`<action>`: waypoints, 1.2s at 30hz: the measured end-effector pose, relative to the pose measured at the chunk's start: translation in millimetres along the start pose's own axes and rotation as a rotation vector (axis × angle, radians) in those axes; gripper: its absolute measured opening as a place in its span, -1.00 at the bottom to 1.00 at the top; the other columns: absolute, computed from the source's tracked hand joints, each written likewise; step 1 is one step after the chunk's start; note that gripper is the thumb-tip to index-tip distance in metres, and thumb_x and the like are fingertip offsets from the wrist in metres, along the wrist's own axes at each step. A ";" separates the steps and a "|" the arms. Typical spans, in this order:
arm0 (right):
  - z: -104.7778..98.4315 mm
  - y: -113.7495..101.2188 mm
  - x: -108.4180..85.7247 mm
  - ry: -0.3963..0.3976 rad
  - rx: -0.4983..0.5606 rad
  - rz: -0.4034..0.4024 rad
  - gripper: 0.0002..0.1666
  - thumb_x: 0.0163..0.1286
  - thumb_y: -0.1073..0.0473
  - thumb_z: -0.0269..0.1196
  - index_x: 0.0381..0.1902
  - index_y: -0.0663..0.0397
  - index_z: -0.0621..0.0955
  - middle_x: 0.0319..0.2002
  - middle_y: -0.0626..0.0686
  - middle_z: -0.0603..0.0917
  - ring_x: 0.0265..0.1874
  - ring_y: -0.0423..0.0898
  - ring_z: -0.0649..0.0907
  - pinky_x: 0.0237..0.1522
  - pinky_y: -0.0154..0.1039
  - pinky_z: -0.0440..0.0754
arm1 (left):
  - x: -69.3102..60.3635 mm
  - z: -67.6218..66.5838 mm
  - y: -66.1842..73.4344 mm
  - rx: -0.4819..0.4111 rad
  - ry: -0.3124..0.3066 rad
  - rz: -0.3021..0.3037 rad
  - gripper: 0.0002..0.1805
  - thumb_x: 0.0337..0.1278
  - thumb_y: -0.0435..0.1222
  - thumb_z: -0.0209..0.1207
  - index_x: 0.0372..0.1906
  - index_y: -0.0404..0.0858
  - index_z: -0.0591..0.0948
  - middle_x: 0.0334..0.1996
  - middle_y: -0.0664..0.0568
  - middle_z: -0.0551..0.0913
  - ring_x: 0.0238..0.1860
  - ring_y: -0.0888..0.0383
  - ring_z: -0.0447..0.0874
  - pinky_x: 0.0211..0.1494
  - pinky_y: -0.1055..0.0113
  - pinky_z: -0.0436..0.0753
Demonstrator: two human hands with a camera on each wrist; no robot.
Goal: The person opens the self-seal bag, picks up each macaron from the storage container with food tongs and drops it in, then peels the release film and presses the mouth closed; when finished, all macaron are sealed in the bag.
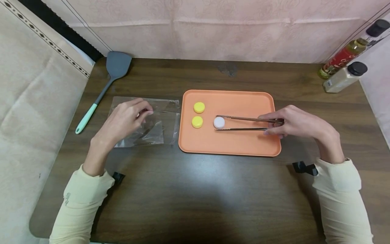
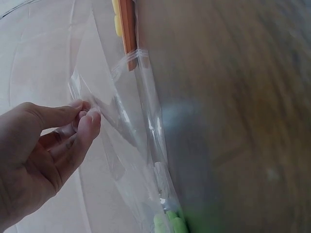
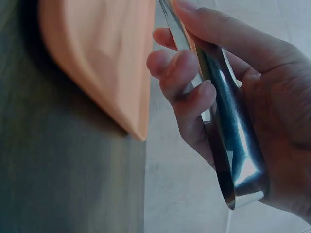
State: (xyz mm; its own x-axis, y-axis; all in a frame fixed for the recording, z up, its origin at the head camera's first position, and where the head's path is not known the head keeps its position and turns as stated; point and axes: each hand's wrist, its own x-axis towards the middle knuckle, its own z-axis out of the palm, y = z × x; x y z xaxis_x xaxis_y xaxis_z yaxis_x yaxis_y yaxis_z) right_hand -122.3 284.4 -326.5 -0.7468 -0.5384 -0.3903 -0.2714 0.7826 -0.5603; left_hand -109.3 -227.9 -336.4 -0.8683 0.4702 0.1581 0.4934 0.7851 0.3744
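Note:
My left hand (image 1: 127, 118) pinches the upper layer of a clear plastic bag (image 1: 164, 117) between thumb and fingertips; in the left wrist view the film (image 2: 114, 104) is drawn up into a peak. My right hand (image 1: 300, 123) grips metal tongs (image 1: 243, 118), whose bent end shows in the right wrist view. The tongs' two arms lie on either side of a white round disc (image 1: 218, 122) on the orange tray (image 1: 237, 145); whether both tips touch it I cannot tell. Two yellow discs, one upper (image 1: 199, 107) and one lower (image 1: 197, 122), lie at the tray's left.
A grey spatula (image 1: 118, 64) with a mint handle lies left of the bag. At the back right corner stand an oil bottle (image 1: 344, 59) with a red label and a black-capped jar (image 1: 341, 79). Pale cloth (image 1: 195, 30) hangs behind the wooden table (image 1: 170, 189).

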 end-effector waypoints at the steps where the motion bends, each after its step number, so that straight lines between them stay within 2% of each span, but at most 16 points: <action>1: 0.4 1.7 0.7 -0.005 0.006 0.001 -0.42 0.54 0.03 0.47 0.45 0.02 0.68 -0.39 -0.06 0.70 -0.48 -0.19 0.69 -0.37 -0.28 0.62 | -0.2 -0.3 0.3 -0.001 0.003 0.001 -0.90 0.53 -0.41 0.33 -0.07 -0.40 0.77 -0.13 -0.24 0.80 -0.48 0.12 0.71 -0.41 0.21 0.66; 4: 1.5 6.2 2.8 -0.013 0.021 -0.010 -0.43 0.56 0.05 0.46 0.45 0.02 0.68 -0.36 -0.06 0.71 -0.48 -0.20 0.68 -0.36 -0.28 0.64 | -0.9 -0.8 1.0 0.002 0.011 0.006 -0.91 0.54 -0.42 0.32 -0.07 -0.39 0.78 -0.14 -0.21 0.81 -0.48 0.12 0.72 -0.40 0.20 0.67; 10: 2.9 10.0 4.8 -0.002 0.039 -0.051 -0.49 0.56 0.09 0.45 0.42 -0.03 0.71 -0.48 -0.10 0.63 -0.54 -0.21 0.63 -0.42 -0.28 0.61 | -1.6 0.2 0.0 0.000 0.000 0.001 -0.90 0.53 -0.41 0.33 -0.07 -0.40 0.78 -0.13 -0.23 0.80 -0.48 0.14 0.70 -0.42 0.25 0.64; 16: 2.8 7.1 4.7 0.029 0.023 -0.110 -0.52 0.57 0.07 0.43 0.40 -0.08 0.73 -0.56 -0.17 0.57 -0.57 -0.23 0.60 -0.44 -0.28 0.57 | -2.1 0.7 -2.3 -0.006 -0.003 0.003 -0.89 0.52 -0.41 0.34 -0.06 -0.41 0.77 -0.12 -0.25 0.79 -0.48 0.14 0.70 -0.43 0.25 0.63; 21: 2.4 1.4 6.1 0.054 -0.002 -0.139 -0.53 0.59 0.07 0.42 0.40 -0.10 0.72 -0.54 -0.17 0.58 -0.57 -0.25 0.60 -0.41 -0.29 0.58 | -2.0 0.9 -2.5 -0.003 -0.007 -0.002 -0.89 0.53 -0.41 0.34 -0.06 -0.41 0.77 -0.11 -0.26 0.79 -0.48 0.14 0.67 -0.44 0.27 0.60; 28: 10.3 -11.6 15.4 0.109 -0.047 -0.209 -0.52 0.58 0.05 0.43 0.40 -0.09 0.72 -0.56 -0.24 0.43 -0.60 -0.34 0.42 -0.48 -0.32 0.45 | -1.0 1.2 -1.6 -0.006 -0.015 -0.004 -0.89 0.52 -0.41 0.34 -0.05 -0.41 0.77 -0.10 -0.26 0.79 -0.49 0.14 0.70 -0.43 0.24 0.64; 36: 25.4 -44.3 34.2 0.129 -0.053 -0.334 -0.60 0.60 0.10 0.41 0.31 0.02 0.76 -0.55 -0.25 0.47 -0.61 -0.35 0.44 -0.47 -0.35 0.42 | -0.5 0.3 -1.1 -0.005 0.002 0.019 -0.90 0.56 -0.41 0.30 -0.07 -0.39 0.77 -0.17 -0.20 0.80 -0.49 0.14 0.70 -0.39 0.20 0.65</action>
State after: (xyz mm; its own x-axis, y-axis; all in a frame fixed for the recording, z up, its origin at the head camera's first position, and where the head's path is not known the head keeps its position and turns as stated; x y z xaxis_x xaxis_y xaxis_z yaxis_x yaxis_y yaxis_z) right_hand -120.4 223.3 -333.6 -0.6811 -0.7261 -0.0946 -0.5423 0.5871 -0.6010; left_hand -109.4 -228.9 -337.2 -0.8586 0.4847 0.1671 0.5099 0.7737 0.3759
